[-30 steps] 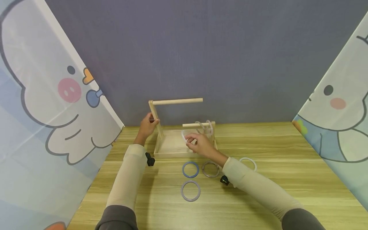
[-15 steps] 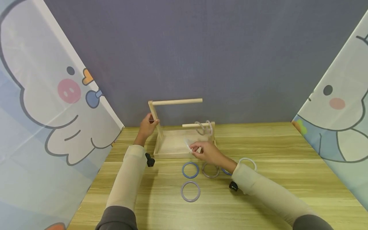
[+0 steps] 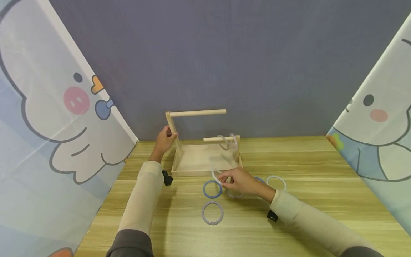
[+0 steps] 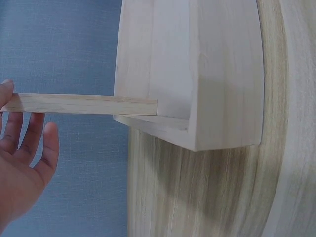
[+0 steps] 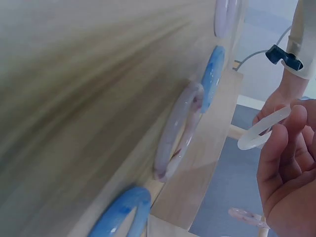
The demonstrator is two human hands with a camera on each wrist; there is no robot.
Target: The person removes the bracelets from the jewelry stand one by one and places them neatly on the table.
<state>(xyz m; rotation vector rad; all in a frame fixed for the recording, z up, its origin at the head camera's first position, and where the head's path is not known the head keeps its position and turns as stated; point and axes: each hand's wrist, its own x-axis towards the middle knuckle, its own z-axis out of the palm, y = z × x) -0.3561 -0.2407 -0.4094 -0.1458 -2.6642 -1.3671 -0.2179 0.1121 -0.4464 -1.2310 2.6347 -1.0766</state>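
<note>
Nearest us, a glossy lavender ring (image 3: 203, 213) lies flat on the wood-grained table (image 3: 337, 185), a glossy blue ring (image 3: 204, 189) just beyond it. Above the table, near the blue ring, we see the right hand (image 3: 239, 181) pinching a translucent white ring (image 5: 257, 129) between thumb and fingers. Farther off, the left hand (image 3: 164, 141) grips the square upright post (image 4: 84, 104) of a pale wooden rack (image 3: 199, 173). Two pale, glossy rings (image 3: 236, 142) hang around its lower round wooden rod (image 3: 210, 139).

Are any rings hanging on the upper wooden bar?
No, the upper bar is bare; the two hanging rings are on the lower bar.
</note>
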